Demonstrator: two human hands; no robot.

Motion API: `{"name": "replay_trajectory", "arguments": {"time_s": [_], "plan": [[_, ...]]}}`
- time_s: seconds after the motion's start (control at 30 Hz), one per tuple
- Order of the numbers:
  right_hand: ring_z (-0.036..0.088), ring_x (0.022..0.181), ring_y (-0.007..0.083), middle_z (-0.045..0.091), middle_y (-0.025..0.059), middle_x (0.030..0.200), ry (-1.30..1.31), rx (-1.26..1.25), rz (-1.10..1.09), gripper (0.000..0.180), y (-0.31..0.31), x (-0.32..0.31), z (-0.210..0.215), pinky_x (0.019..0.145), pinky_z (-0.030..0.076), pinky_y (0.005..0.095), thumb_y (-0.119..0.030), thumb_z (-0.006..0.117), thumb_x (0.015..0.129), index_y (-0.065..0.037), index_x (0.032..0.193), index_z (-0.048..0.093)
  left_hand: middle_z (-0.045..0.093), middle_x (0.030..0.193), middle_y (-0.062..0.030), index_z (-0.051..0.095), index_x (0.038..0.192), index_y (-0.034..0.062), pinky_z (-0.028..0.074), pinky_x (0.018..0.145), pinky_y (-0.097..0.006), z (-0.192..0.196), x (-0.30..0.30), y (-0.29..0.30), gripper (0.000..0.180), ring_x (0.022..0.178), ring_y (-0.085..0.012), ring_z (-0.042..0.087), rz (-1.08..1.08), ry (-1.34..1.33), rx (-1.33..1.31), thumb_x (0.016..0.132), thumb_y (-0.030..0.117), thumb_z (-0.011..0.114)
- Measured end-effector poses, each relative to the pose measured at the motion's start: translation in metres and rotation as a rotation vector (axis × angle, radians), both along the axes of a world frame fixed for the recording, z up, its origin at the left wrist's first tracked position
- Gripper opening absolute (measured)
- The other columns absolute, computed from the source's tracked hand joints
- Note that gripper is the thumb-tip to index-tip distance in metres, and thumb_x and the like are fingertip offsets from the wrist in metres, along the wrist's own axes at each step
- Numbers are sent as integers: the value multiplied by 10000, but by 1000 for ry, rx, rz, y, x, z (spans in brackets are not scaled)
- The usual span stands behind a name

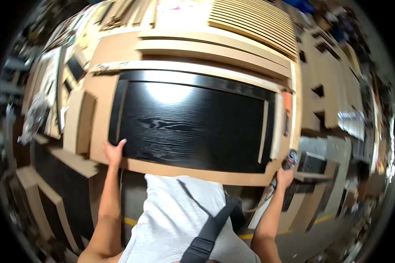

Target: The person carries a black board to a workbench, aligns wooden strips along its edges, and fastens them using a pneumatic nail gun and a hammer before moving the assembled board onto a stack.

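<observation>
The left hand (114,152) lies flat and open on the near left corner of a large black panel (188,127) with wood grain, which rests on a brown board (193,173) at the front edge of a worktable. The right hand (285,177) is closed around a small dark tool (290,158) just beside the near right corner of the same board; what kind of tool it is I cannot tell, because it is small and partly hidden. I think the main risk is that the panel slides or tips over the front edge, because only 1 open palm holds it and the other hand is busy with the tool. The glossy face can also be scratched if the tool touches it. An orange strip (288,101) lies near the far right corner of the panel. Behind it many pale boards (215,50) and slats (254,24) are stacked, and they could shift if the panel is pushed against them. No real container is visible; the stacks lie loose on the tables.
</observation>
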State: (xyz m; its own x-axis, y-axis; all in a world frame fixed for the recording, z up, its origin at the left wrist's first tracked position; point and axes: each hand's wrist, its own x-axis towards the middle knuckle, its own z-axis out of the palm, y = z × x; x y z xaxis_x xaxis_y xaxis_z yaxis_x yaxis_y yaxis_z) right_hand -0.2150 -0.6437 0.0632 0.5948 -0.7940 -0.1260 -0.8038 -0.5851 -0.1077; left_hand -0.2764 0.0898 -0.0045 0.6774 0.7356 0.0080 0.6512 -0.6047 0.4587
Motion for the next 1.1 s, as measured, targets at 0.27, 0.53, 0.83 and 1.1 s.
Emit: {"name": "replay_trajectory", "arguments": {"time_s": [0.27,0.53,0.83,1.1], "plan": [[634,1094,446,678,281,1120,61,-11,56,711,6,18,-18,941,475,513,-579,655,847,21,1222,588,536,1279,-211,518,1304,5,403,1024,-550,24,13,-10,788,1240,-407,499,179,144,6,746,466,831],[631,1075,492,658,328,1123,32,-30,92,812,-26,16,-42,934,474,545,-658,591,854,66,1218,544,571,1249,-188,565,1259,11,427,990,-541,29,20,-24,786,1194,-383,548,228,129,89,724,520,833],[651,985,447,686,238,1029,-152,-216,216,570,-15,77,19,830,512,533,-538,694,845,-5,1046,706,613,1145,-254,596,1175,-75,436,1001,-477,-2,8,5,792,1102,-411,572,189,-4,42,732,536,835],[634,1080,439,681,274,1079,-112,41,270,464,-33,212,-53,965,488,495,-385,659,897,29,1103,708,525,1293,-296,514,1308,-87,394,1057,-485,9,13,5,856,1221,-435,501,236,121,-25,764,501,817]]}}
